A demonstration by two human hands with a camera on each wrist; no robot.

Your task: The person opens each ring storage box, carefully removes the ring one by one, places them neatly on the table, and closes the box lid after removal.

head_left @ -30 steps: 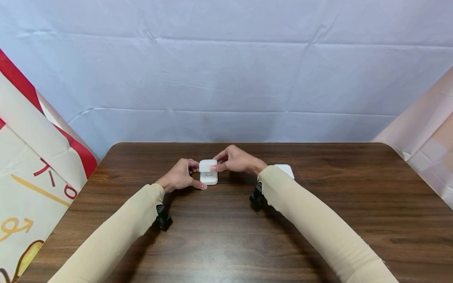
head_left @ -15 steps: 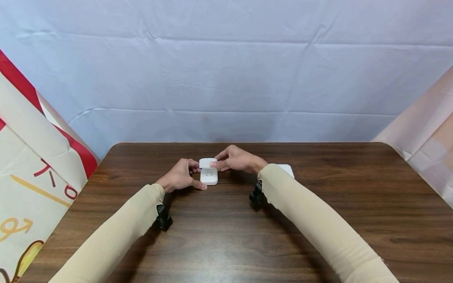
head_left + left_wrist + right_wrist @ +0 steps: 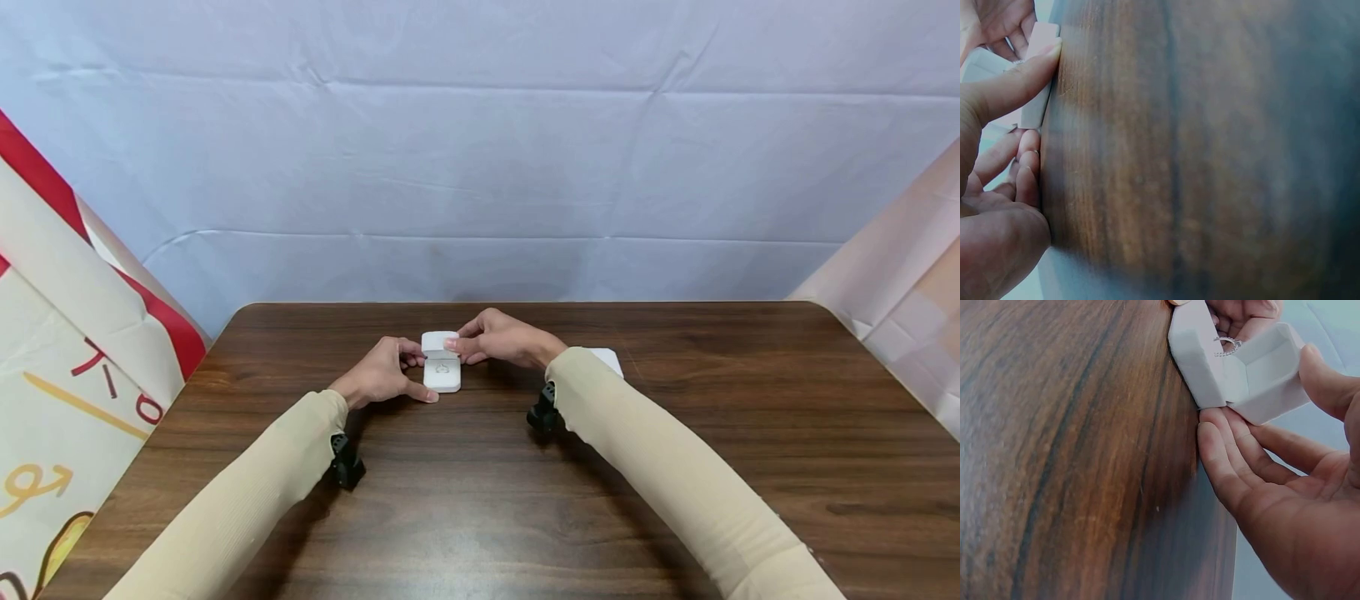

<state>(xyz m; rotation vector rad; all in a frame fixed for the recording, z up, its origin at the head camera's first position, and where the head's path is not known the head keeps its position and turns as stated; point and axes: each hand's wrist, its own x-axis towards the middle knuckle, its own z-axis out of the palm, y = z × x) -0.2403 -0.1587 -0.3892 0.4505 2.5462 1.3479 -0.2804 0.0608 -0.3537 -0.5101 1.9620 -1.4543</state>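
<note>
A small white ring box (image 3: 442, 384) stands on the table with its lid (image 3: 437, 343) raised. A ring (image 3: 1237, 345) with small sparkling stones sits upright in its base, seen up close in the right wrist view. My left hand (image 3: 382, 372) holds the base from the left, thumb at the front corner and curled fingers by the hinge side. From the right, my right hand (image 3: 506, 338) pinches the lid, its thumb (image 3: 1322, 381) on the lid's edge and its fingers behind and below. In the left wrist view the left thumb (image 3: 1019, 84) hides part of the box.
A second white, flat-looking piece (image 3: 609, 360) lies right of my right wrist, partly hidden by the sleeve. The brown wooden table (image 3: 480, 500) ends at a pale cloth backdrop (image 3: 480, 167) just beyond the box. A printed cloth (image 3: 90, 367) hangs at the left.
The lid has swung up and back under my right thumb, so the ring and inside of the base show more. My left hand has stayed in place.
</note>
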